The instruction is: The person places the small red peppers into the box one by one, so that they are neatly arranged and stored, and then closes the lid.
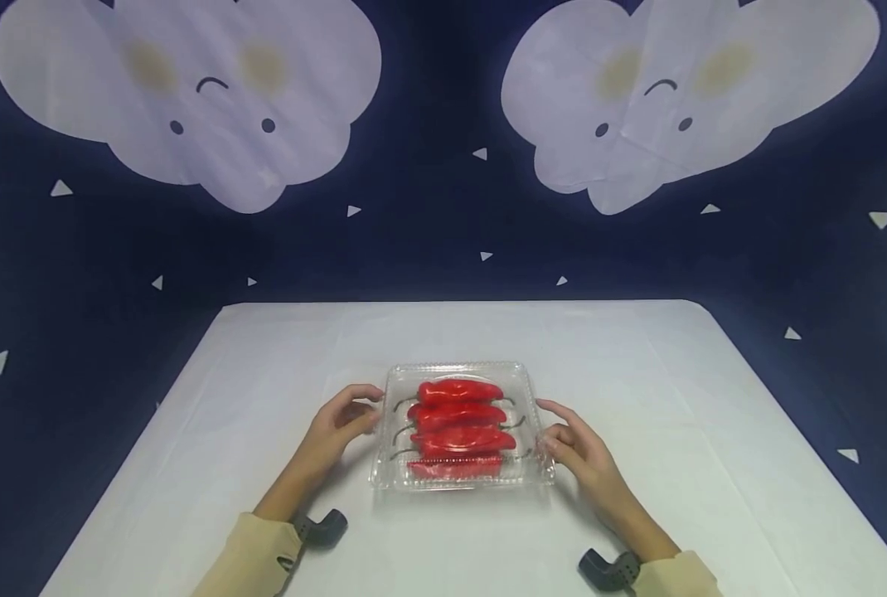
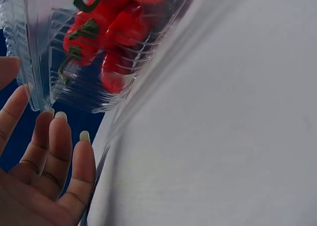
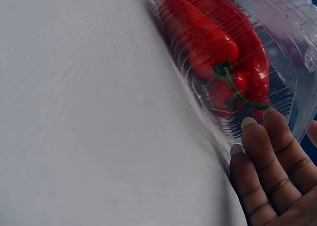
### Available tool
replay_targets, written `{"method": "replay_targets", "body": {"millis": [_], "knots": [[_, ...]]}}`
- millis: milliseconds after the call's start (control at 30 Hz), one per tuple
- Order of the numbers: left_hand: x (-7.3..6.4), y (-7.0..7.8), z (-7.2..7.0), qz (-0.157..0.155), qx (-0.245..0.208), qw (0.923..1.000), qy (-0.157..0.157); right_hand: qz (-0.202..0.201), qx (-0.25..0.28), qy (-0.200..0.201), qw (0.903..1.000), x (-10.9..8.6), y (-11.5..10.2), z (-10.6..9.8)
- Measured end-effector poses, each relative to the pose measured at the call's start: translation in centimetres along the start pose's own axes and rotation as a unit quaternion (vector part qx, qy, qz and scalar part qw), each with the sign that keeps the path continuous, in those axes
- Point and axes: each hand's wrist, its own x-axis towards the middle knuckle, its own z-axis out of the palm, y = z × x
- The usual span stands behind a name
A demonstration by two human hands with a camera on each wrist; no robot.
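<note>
A clear plastic clamshell box (image 1: 391, 474) lies on the table with its lid down. Inside, several long red peppers (image 1: 462, 416) with green stems lie side by side across it. My left hand (image 1: 336, 421) is at the box's left side, fingers loosely bent, fingertips right at the rim in the left wrist view. On the opposite side, my right hand (image 1: 584, 454) has its thumb and bent fingers at the near right corner. In the right wrist view its relaxed fingertips (image 3: 256, 129) lie against the ribbed side wall.
A white cloth covers the table (image 1: 675, 398) around the box. Behind and at both sides hangs a dark blue cloth (image 1: 428, 232) printed with pale clouds and small triangles. Each wrist wears a dark camera mount, the left one (image 1: 324, 529) close over the table.
</note>
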Motion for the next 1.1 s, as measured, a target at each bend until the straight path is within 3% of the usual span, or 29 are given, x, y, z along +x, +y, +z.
{"method": "replay_targets", "body": {"millis": [167,367,533,800,1100], "knots": [[-0.9,0.4,0.0,0.014,0.015,0.9998,-0.003,0.008,-0.001,0.0,1.0,0.1,0.2,0.2],[-2.5,1.2,-0.2,0.007,0.065,0.9978,-0.01,0.009,-0.008,0.0,0.9999,0.3,0.4,0.2],[-3.8,2.1,0.3,0.006,0.08,0.9968,-0.006,0.01,-0.003,0.005,0.9999,0.2,0.5,0.1],[-6.1,2.7,1.1,-0.012,0.031,0.9989,-0.033,0.015,-0.014,0.005,0.9998,0.0,0.5,-0.1],[-6.8,3.0,1.2,-0.027,0.005,0.9979,-0.058,0.076,-0.014,0.006,0.997,-0.9,-0.7,0.3]]}}
